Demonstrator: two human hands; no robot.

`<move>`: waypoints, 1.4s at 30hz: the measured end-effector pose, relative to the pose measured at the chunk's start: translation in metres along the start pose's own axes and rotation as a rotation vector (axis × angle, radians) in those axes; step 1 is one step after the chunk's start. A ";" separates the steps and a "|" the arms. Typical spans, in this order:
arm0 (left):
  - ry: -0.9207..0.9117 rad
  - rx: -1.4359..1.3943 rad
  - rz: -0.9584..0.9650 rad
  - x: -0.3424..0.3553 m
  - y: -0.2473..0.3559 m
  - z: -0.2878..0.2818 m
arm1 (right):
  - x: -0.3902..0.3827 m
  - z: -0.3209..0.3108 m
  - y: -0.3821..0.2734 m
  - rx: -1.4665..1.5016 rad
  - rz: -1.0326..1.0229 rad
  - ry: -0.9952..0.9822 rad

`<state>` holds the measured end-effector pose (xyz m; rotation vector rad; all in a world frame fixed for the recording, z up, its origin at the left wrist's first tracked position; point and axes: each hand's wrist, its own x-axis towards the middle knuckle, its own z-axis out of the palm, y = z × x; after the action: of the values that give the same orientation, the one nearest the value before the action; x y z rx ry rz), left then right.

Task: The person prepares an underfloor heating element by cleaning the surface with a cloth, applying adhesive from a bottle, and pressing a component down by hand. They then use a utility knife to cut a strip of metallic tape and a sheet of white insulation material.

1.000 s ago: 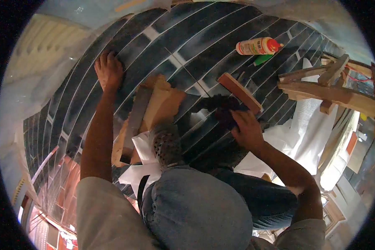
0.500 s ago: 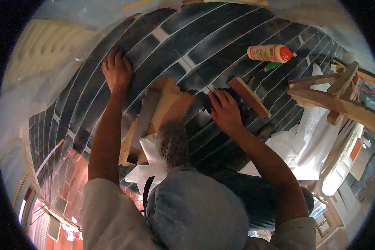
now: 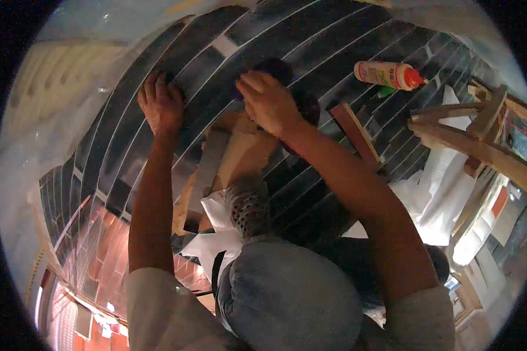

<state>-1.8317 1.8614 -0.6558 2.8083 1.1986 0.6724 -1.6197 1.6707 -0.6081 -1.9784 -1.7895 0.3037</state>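
Note:
Dark planks [image 3: 310, 35] with pale lines between them spread out in front of me. My left hand [image 3: 161, 105] lies on them, fingers stretched and apart, holding nothing. Further right, my right hand [image 3: 269, 102] is closed with bent fingers over a dark purplish rag [image 3: 273, 70], pressed to the planks. Most of the rag is hidden under the hand, and its edges blur into the dark surface. A brown wooden block [image 3: 355, 133] lies to the right of my right forearm. Torn brown cardboard [image 3: 240, 155] lies just below that hand, partly under my leg.
A white bottle with a red cap [image 3: 386, 75] lies on its side at the far right. A rough wooden frame [image 3: 474, 137] and white sheeting [image 3: 436, 199] are at the right edge. Translucent plastic sheet [image 3: 26, 146] hangs at the left. Reddish tiles [image 3: 102, 245] show lower left.
My right hand has moved left and away from me with the dark rag, from beside the wooden block to beyond the cardboard. My left hand has stayed nearly in place.

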 end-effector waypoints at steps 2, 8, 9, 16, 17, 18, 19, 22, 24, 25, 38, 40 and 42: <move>0.010 -0.031 0.000 0.002 0.001 0.003 | -0.023 -0.009 -0.008 0.096 -0.106 -0.086; 0.003 -0.010 0.004 -0.003 -0.010 0.008 | 0.013 -0.020 0.035 -0.034 -0.049 -0.120; 0.007 -0.004 -0.008 -0.005 -0.009 0.008 | 0.020 -0.025 0.034 -0.072 0.091 -0.097; -0.014 -0.012 -0.045 0.006 0.009 -0.002 | 0.016 -0.002 -0.001 -0.148 -0.054 -0.118; -0.026 -0.003 -0.059 0.005 0.007 -0.002 | 0.015 -0.001 -0.003 -0.134 -0.164 -0.148; -0.014 -0.007 -0.059 0.006 0.004 0.000 | 0.016 0.001 0.009 -0.193 -0.245 -0.132; -0.017 -0.021 -0.042 0.003 -0.001 -0.002 | 0.020 -0.003 0.022 -0.193 -0.250 -0.132; -0.009 -0.040 -0.016 -0.001 -0.004 0.000 | 0.028 -0.031 0.061 -0.074 -0.173 -0.154; 0.010 -0.029 -0.017 -0.001 -0.003 0.000 | 0.027 -0.044 0.085 -0.120 0.008 -0.101; 0.026 -0.030 -0.030 0.000 0.000 0.000 | 0.027 -0.043 0.083 -0.116 0.004 -0.103; 0.028 -0.042 0.063 0.001 0.000 -0.002 | -0.062 -0.028 -0.004 -0.180 0.042 -0.183; 0.015 0.022 0.061 -0.004 -0.008 0.005 | -0.108 -0.045 -0.002 -0.168 0.052 -0.248; 0.047 -0.010 0.106 -0.004 -0.013 0.010 | -0.153 -0.068 -0.002 -0.163 0.061 -0.312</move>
<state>-1.8394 1.8688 -0.6683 2.8800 1.0557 0.7518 -1.6104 1.5085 -0.5683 -2.2013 -2.0003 0.5272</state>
